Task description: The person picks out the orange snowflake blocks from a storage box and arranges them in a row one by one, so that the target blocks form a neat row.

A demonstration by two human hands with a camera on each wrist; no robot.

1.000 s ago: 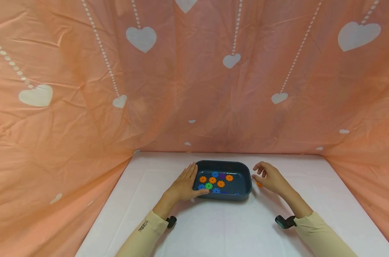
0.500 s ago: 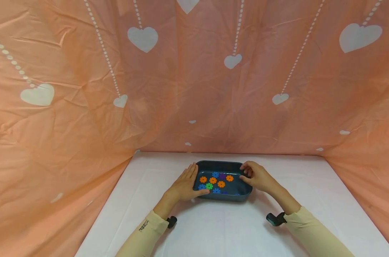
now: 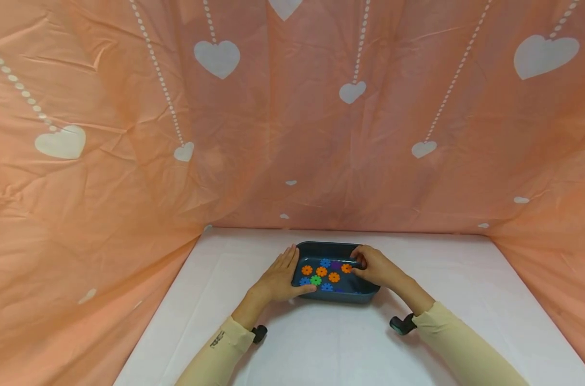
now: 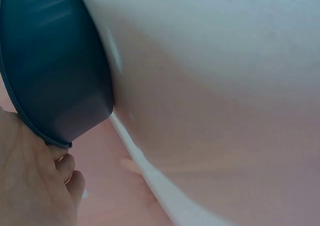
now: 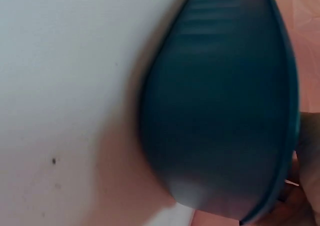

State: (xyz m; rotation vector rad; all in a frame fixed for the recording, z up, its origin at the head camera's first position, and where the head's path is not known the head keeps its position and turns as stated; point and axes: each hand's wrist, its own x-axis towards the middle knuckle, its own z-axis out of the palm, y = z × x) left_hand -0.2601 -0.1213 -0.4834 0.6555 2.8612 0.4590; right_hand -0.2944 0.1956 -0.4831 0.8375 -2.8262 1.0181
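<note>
In the head view a dark blue-grey tray (image 3: 338, 298) holds several flower-shaped plastic discs, among them an orange disc (image 3: 334, 277), a green disc (image 3: 316, 280) and a blue disc (image 3: 327, 287). My left hand (image 3: 276, 279) rests against the tray's left end with straight fingers, its thumb along the front rim. My right hand (image 3: 376, 267) hangs over the tray's right side, fingers bent and thumb apart from them. Beside its thumb tip lies another orange disc (image 3: 346, 268). I see nothing between thumb and fingers. The wrist views show mostly the tray's outer walls (image 4: 55, 61).
A white table (image 3: 331, 343) lies under the tray. Behind it and at both sides hangs a peach cloth (image 3: 302, 128) with white hearts. A dark device (image 3: 402, 324) is strapped to the right wrist, another device (image 3: 260, 333) to the left.
My right hand has moved left, from beside the tray to over its right part. An orange disc seen under that hand one second ago is out of sight. The left hand stays put.
</note>
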